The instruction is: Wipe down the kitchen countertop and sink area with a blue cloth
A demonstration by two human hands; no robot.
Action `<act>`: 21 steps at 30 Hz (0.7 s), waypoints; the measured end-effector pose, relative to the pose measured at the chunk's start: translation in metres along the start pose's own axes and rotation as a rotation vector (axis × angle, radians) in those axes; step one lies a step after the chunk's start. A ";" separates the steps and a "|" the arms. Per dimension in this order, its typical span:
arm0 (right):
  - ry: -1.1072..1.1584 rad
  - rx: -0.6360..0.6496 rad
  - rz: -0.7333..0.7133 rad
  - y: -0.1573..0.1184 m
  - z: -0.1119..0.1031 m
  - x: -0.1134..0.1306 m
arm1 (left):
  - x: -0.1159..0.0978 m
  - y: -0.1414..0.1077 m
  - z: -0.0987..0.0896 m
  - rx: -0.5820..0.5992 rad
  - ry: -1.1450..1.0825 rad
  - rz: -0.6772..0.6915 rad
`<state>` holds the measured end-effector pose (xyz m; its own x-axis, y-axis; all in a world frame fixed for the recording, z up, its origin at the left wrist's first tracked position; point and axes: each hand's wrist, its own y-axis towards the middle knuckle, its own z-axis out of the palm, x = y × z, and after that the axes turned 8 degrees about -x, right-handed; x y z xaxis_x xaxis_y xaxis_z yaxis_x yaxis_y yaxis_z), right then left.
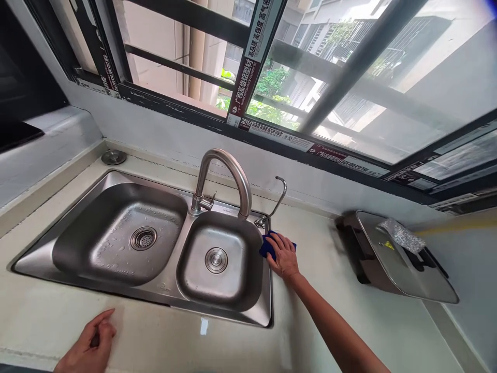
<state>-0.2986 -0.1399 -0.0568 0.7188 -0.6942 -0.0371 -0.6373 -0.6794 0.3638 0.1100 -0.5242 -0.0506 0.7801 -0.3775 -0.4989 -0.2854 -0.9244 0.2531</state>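
The right hand (285,256) holds a blue cloth (266,247) over the right edge of the sink (257,314), likely wiping. The left hand (91,342) (half curled, nothing seen in it) is over the counter (155,331). The next wipe seems to need gentle pressing.

This is a kitchen, and the sink (165,286) says so first: stainless steel, two bowls, set into a pale worktop (171,339). Each bowl has its own round drain — the left drain (143,238) and the right drain (216,260). A tall arched faucet (238,176) stands behind the bowls, with a slim hooked spout (284,189) near it. Water drops dot the left bowl (116,259). Behind runs a white wall (186,124) below a dark-framed window (244,83) bearing printed labels. Outside are buildings (334,36) and greenery (272,83) — surroundings that suit a home.
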 end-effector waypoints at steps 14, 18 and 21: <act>-0.117 -0.092 0.203 0.053 0.030 -0.013 | 0.000 0.003 -0.005 0.043 0.056 -0.006; -0.108 -0.066 0.162 0.015 0.013 0.011 | -0.003 0.003 -0.006 0.067 0.006 0.004; -0.088 -0.045 0.133 -0.023 -0.005 0.031 | -0.001 0.002 -0.004 0.046 -0.036 0.033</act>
<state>-0.2607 -0.1445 -0.0615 0.6002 -0.7971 -0.0662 -0.7109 -0.5696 0.4124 0.1110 -0.5252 -0.0464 0.7493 -0.4090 -0.5208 -0.3367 -0.9125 0.2321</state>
